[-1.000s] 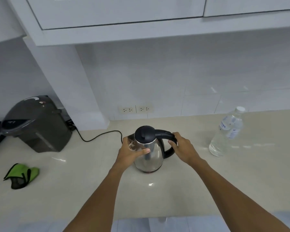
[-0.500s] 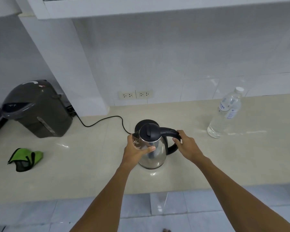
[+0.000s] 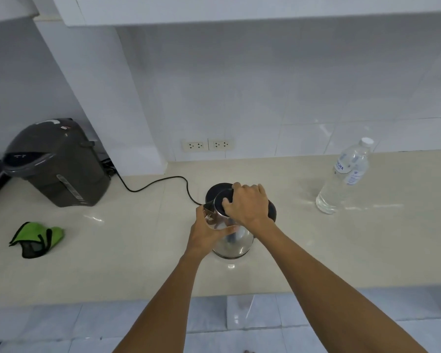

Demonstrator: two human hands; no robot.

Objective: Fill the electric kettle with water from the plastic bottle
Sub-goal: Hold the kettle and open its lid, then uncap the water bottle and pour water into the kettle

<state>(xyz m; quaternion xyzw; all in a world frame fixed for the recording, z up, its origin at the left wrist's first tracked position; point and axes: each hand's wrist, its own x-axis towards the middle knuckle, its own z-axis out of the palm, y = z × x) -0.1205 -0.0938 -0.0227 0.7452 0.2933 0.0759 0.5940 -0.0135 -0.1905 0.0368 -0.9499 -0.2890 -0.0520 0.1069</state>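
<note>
A steel electric kettle point(image 3: 236, 243) with a black lid and handle stands on the beige counter, just in front of its round black base point(image 3: 215, 191). My left hand point(image 3: 209, 231) wraps the kettle's body below the spout. My right hand point(image 3: 248, 203) lies over the black lid, fingers curled on it, hiding most of the lid and handle. A clear plastic water bottle point(image 3: 343, 179) with a white cap and a blue-and-white label stands upright to the right, apart from both hands.
A dark grey hot-water dispenser point(image 3: 55, 163) stands at the left by the wall. A green and black cloth point(image 3: 36, 239) lies near the left front. A black cord point(image 3: 158, 183) runs from the base toward the dispenser. Two wall sockets point(image 3: 208, 144) sit behind. The counter's front edge point(image 3: 138, 300) is close.
My right hand has left the handle and moved onto the lid. The kettle sits off its base, nearer to me. The left hand keeps its hold on the body.
</note>
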